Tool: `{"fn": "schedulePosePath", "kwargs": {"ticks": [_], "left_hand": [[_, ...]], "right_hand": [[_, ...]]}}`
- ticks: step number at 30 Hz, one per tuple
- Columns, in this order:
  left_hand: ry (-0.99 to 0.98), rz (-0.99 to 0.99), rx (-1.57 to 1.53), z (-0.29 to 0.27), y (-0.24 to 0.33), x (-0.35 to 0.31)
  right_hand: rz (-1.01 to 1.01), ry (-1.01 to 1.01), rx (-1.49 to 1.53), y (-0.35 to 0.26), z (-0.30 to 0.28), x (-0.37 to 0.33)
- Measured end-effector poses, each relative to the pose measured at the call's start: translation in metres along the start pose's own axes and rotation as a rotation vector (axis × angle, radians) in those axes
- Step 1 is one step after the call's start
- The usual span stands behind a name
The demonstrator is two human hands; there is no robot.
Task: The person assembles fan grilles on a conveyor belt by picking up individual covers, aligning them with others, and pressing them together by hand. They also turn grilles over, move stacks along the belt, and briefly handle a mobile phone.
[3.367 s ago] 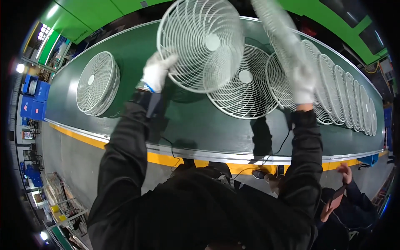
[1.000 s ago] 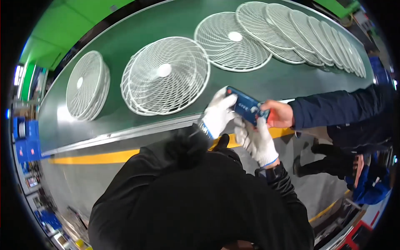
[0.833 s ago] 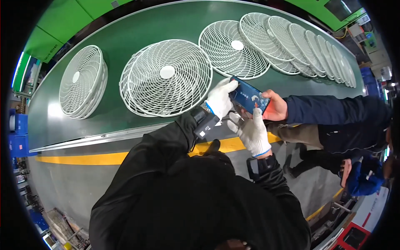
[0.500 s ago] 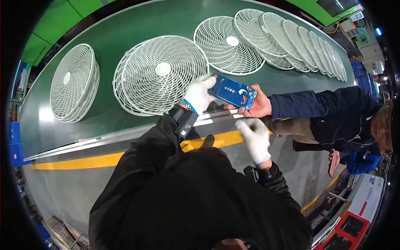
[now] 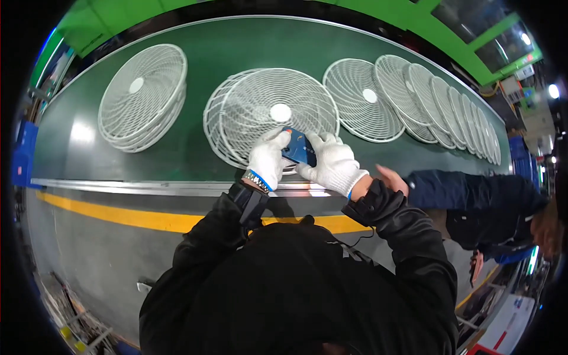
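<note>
A blue smartphone with colourful pictures on its face is held between my two white-gloved hands. My left hand grips its left end, and my right hand has hold of its right end, covering part of it. Just beyond, overlapping white round fan guards lie on the green conveyor belt. A co-worker's hand is close to my right wrist, apart from the phone.
A stack of fan guards lies at the left of the belt. On the right, a long row of overlapping guards stretches away. A metal rail borders the belt's near edge. The co-worker's dark sleeve reaches in from the right.
The co-worker's hand has let go of the phone and drawn back. My right hand has taken hold of it, and the phone has come in front of me. The view has shifted.
</note>
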State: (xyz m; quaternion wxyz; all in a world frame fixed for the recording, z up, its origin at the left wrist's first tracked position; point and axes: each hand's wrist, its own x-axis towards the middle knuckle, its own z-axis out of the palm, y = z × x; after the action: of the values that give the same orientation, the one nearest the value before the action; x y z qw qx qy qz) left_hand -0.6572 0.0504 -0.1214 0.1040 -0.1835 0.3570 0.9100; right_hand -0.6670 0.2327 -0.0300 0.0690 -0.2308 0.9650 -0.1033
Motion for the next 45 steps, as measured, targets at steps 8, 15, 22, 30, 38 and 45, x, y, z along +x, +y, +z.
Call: {"fn": "schedulePosePath", "kwargs": {"ticks": [8, 15, 22, 30, 38, 45], "left_hand": [[-0.085, 0.027, -0.323, -0.075, 0.038, -0.024], [0.046, -0.048, -0.534, -0.137, 0.045, -0.072], [-0.061, -0.425, -0.151, -0.282, 0.077, -0.174], [-0.049, -0.745, 0.256, -0.375, -0.025, -0.177], [-0.581, -0.685, 0.970, -0.365, 0.017, -0.147], [-0.550, -0.769, 1.060, -0.346, -0.002, -0.141]], "right_hand": [[0.084, -0.178, 0.406, -0.072, 0.049, 0.031], [-0.016, -0.419, 0.506, -0.153, 0.084, 0.050], [-0.038, -0.889, 0.588, -0.156, 0.053, 0.054], [0.252, -0.573, 0.477, -0.087, 0.088, -0.015], [0.494, -0.380, 0.597, -0.075, 0.092, -0.064], [0.673, -0.279, 0.633, -0.058, 0.097, -0.090]]}}
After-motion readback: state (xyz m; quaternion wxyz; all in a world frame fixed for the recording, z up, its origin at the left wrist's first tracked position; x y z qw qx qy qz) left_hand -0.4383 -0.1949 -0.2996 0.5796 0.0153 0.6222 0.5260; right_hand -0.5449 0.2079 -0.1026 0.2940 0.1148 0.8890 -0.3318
